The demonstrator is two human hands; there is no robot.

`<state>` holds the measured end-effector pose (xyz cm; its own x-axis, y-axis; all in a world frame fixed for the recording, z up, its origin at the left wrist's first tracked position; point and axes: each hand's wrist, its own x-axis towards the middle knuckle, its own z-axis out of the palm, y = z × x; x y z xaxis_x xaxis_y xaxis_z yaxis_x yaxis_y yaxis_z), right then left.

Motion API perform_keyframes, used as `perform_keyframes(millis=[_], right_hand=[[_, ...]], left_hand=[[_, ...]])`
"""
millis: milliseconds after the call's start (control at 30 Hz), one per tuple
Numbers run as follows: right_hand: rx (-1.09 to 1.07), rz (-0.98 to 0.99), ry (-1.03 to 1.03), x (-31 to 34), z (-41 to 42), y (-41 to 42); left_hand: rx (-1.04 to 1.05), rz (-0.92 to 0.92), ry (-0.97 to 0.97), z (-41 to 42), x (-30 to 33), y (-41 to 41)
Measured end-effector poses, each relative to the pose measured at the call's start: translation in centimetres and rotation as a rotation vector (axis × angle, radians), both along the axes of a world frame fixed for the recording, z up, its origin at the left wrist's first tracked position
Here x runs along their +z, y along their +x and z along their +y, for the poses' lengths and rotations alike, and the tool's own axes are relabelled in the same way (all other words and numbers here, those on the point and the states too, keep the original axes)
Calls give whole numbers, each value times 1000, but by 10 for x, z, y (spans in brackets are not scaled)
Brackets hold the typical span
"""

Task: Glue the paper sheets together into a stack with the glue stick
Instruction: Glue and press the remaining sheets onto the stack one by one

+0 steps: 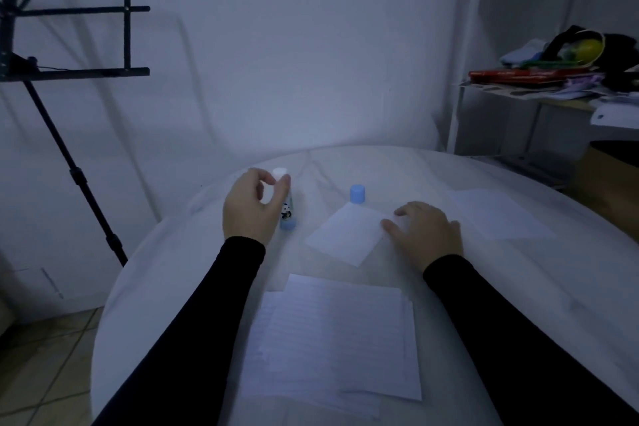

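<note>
Dimly lit scene: I am sitting at a round white table [166, 273], both arms in black sleeves reaching forward.
Left hand: my left hand [247, 209] is curling around the upper part of the glue stick [286, 207]; thumb and fingertips are pinching it just below its white top.
Glue stick: it is standing upright on the table at far left of the papers, blue base down, white glue end up and uncovered, a small panda picture on its barrel.
Cap: the blue cap [357, 193] is standing apart from the stick, on the table just beyond the far corner of the small sheet.
Right hand: my right hand [427, 233] is lying palm down with fingers relaxed and spread, gripping nothing; its fingertips are resting on the right edge of the small sheet [347, 235].
Small sheet: it is lying flat and turned like a diamond, in the middle of the table between my two hands.
Lined stack: a loose pile of lined sheets [333, 339] is lying nearest to me, edges not squared, between my forearms.
Far sheet: another blank sheet [501, 213] is lying flat to the right, well apart from the rest.
Surroundings: a black music stand [69, 73] is standing at left; a cluttered shelf [553, 79] is showing at right.
</note>
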<state>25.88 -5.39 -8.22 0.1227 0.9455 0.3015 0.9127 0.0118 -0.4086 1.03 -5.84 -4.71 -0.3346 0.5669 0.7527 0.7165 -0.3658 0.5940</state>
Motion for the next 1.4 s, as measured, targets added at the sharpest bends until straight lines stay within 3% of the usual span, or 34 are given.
perform_keyframes(millis=[100, 167, 300, 533, 800, 933, 1067, 1133, 1267, 1333, 1400], right_hand=[[-100, 79, 18, 3, -1, 32], [-169, 117, 6, 2, -3, 55], [-289, 99, -99, 1, -3, 88], [-355, -66, -281, -3, 1, 91], [-322, -120, -128, -4, 1, 85], [-191, -72, 8, 0, 0, 74], [31, 41, 275, 2, -1, 50], [246, 127, 380, 0, -1, 40], [547, 176, 356, -2, -4, 24], [583, 202, 361, -3, -4, 20], [547, 174, 369, -5, -1, 20]], left_hand=[[-152, 362, -49, -5, 0, 35], [-245, 501, -298, -5, -9, 55], [-188, 681, -667, 0, -29, 69], [-214, 741, -794, 5, -34, 66], [-420, 635, -815, 6, -33, 50], [-490, 628, -838, 8, -33, 44], [-519, 492, -775, 9, -35, 42], [-501, 300, -662, 7, -31, 44], [-500, -337, -527, 2, -17, 49], [-506, -483, -544, 6, -17, 43], [-548, -479, -573, 9, -22, 36]])
